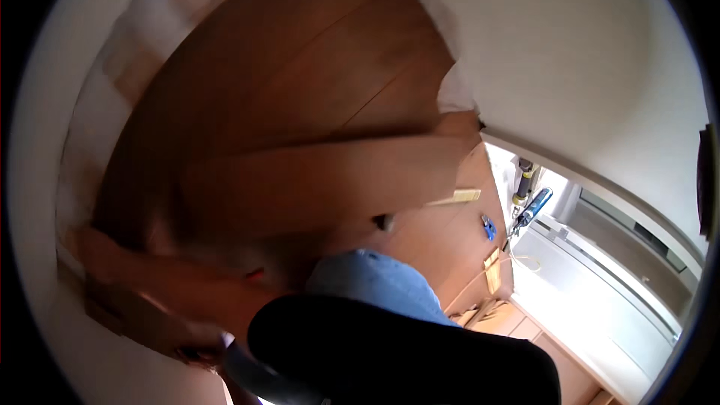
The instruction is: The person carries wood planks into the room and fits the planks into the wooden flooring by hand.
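My left hand (109,255) is smeared by motion at the lower left, beside the edge of brown wood-look boards (285,52); whether it grips them I cannot tell. My forearm runs down from it behind a large black shape (397,345). A blurred loose board (322,180) lies across the middle, just above that arm. A small red item (255,275), too blurred to name, is near the forearm. My right hand cannot be made out. My blue-clad knee (375,281) shows below the board.
White walls (577,45) curve around the boards. At right, a doorway holds a blue tool (536,206) and a black-yellow tool (523,184). A blue cutter (487,227), a pale strip (465,195) and a yellowish piece (493,270) lie on the brown floor (450,251).
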### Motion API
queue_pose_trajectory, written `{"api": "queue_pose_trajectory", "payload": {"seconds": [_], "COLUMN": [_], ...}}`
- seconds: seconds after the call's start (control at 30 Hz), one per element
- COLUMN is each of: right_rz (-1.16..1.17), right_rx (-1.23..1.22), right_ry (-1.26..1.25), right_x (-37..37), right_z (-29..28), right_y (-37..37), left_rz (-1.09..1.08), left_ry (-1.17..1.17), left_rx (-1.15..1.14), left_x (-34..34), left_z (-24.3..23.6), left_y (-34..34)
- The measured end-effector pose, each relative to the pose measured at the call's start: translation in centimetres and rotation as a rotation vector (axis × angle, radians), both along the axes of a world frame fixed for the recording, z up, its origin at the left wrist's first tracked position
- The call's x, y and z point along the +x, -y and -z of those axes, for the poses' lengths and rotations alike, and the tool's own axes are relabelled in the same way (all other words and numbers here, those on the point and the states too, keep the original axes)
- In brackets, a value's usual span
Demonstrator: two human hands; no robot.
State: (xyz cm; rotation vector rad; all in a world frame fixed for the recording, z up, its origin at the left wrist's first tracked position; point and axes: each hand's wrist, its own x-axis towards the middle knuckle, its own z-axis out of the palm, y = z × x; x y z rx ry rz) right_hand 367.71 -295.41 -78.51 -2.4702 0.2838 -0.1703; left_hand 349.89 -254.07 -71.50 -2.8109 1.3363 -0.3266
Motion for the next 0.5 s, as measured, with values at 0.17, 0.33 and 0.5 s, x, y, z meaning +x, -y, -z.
{"api": "queue_pose_trajectory", "payload": {"seconds": [0.17,0.33,0.5], "right_rz": [0.017,0.049,0.036], "right_rx": [0.058,0.071,0.115], "right_ry": [0.102,0.047,0.089], "right_x": [0.3,-3.3,-2.5], "right_z": [-6.4,-4.2,-8.1], "right_y": [5.9,7.9,3.9], "left_rz": [-0.074,-0.277,-0.562], "left_ry": [-0.015,-0.232,-0.464], "left_rx": [-0.015,-0.039,-0.472], "left_x": [3.8,3.0,3.7], "left_z": [0.1,1.8,0.8], "left_y": [-6.1,-8.2,-12.1]}}
